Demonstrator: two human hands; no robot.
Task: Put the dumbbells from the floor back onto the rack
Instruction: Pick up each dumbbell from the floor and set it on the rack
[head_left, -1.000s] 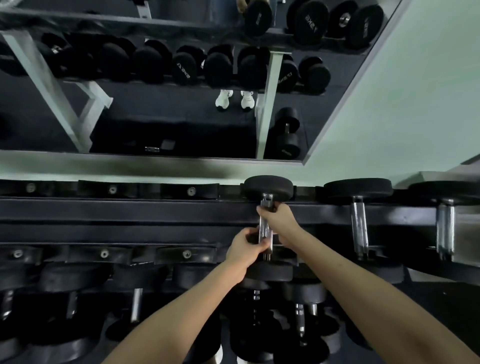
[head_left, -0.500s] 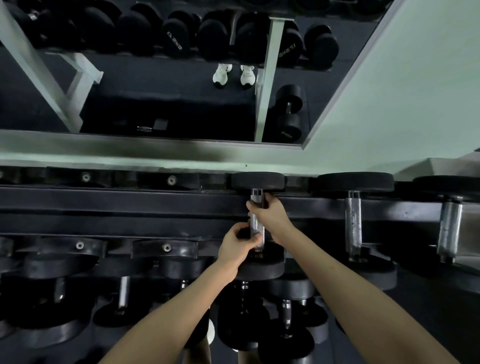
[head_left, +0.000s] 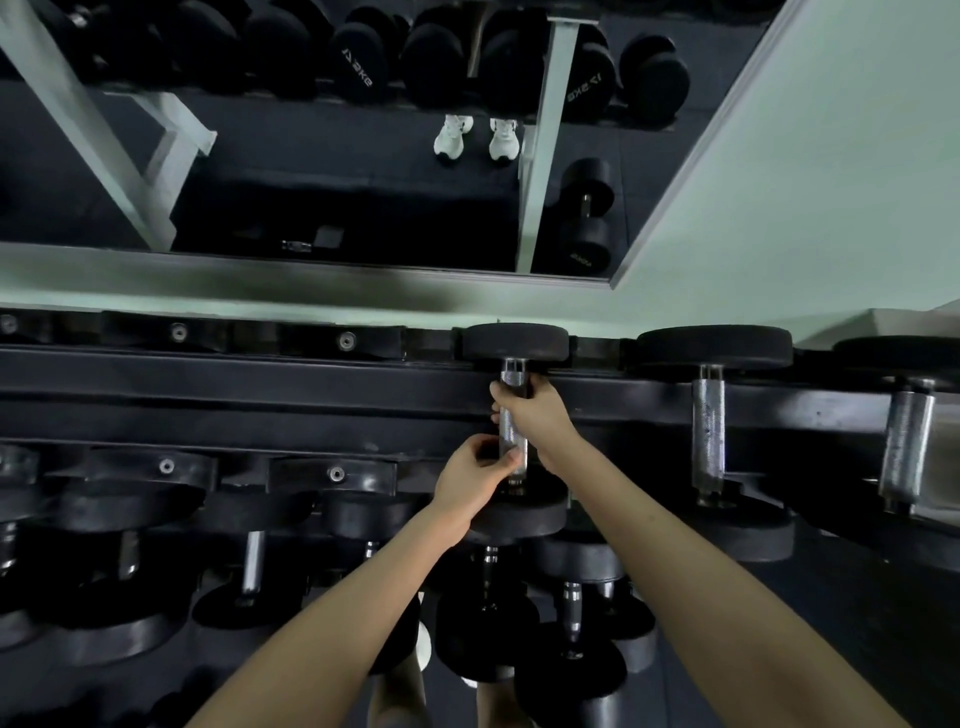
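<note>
Squarely across the top tier of the rack (head_left: 260, 384), a little toward one o'clock of the view's centre, lay the dumbbell (head_left: 514, 342). Its far rubber head sat at the back rail, and its near head showed partly under the left wrist. Both hands held its knurled steel handle. The right hand (head_left: 537, 415) was wrapped round the far half with its fingers curled over the bar. The left hand (head_left: 467, 483), at seven o'clock of the right, pinched the near end between thumb and fingers. At three o'clock of this dumbbell a second dumbbell (head_left: 709, 426) rested on the same tier, apart from it, with a third dumbbell (head_left: 906, 441) beyond. Toward six and eight o'clock, lower tiers carried more dumbbells (head_left: 249, 571). At twelve o'clock a wall mirror (head_left: 311, 197) reflected the rack and a pair of white shoes (head_left: 475, 137).
</note>
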